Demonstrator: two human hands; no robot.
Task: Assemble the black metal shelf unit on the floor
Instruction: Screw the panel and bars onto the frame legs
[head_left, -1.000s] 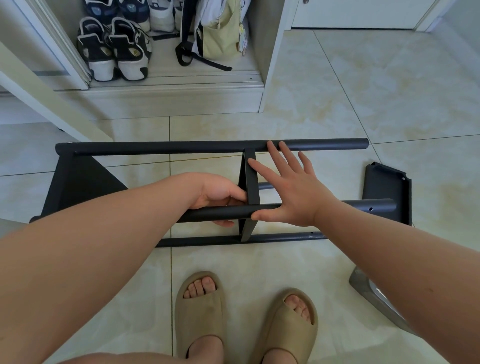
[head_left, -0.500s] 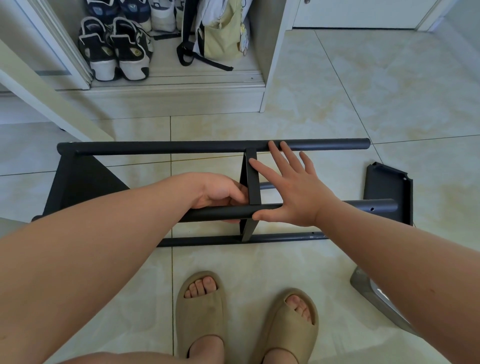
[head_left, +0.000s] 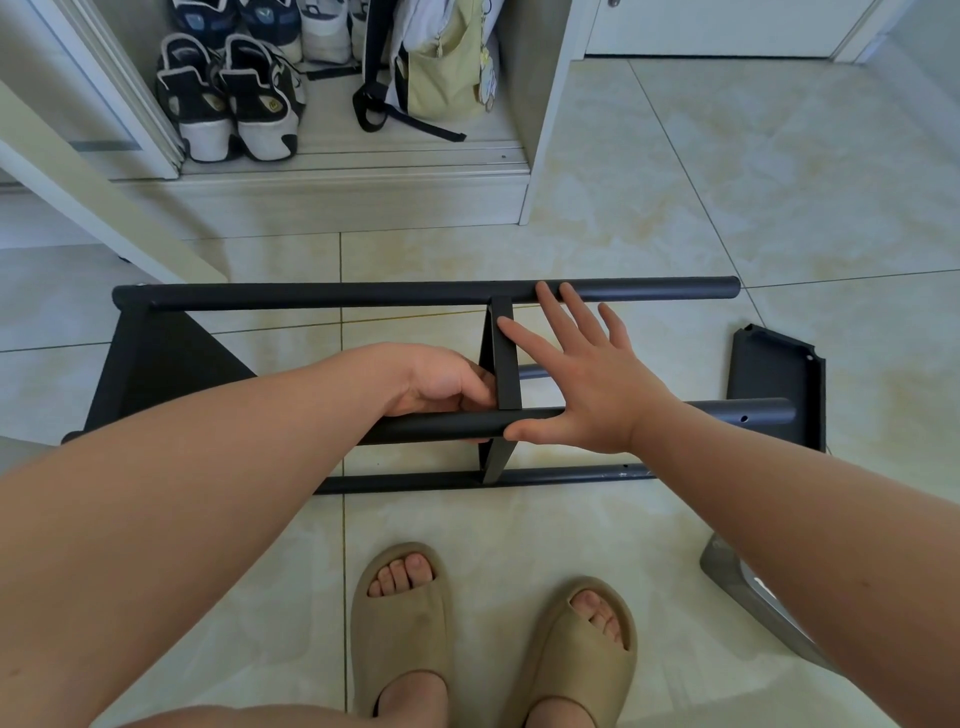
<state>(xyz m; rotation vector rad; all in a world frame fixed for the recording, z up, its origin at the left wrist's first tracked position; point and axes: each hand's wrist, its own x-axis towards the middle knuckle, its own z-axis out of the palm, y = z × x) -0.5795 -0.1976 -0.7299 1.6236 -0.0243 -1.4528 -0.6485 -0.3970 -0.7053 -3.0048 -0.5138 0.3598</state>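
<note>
from my feed, the pale tiled floor (head_left: 727, 182) fills most of the view, and an open closet (head_left: 332, 197) runs along its far edge. the black shelf frame (head_left: 166, 358) lies on its side on the tiles in the middle, straight ahead of me. its far tube (head_left: 337, 293) runs left to right, the near tube (head_left: 431, 426) runs parallel and closer to me, and a third tube (head_left: 415, 480) rests on the floor below that. a flat crosspiece (head_left: 505, 358) stands edge-on between the tubes, about halfway along.

a loose black shelf panel (head_left: 769, 369) sits at the right end of the frame, tilted up behind the near tube's open end. a grey curved part (head_left: 748, 592) lies on the tiles under my right forearm; i cannot tell what it is.

my right hand (head_left: 587, 384) is spread flat, fingers straight: thumb on the near tube, index tip against the crosspiece, two longer fingertips over the far tube. it holds nothing. my left hand (head_left: 441, 382) is curled round the near tube just left of the crosspiece, with its fingers touching the crosspiece.

in the closet, a pale green bag (head_left: 441, 78) stands right of a pair of dark sneakers (head_left: 228, 98). nearest me, my feet are in tan slides (head_left: 400, 623).
</note>
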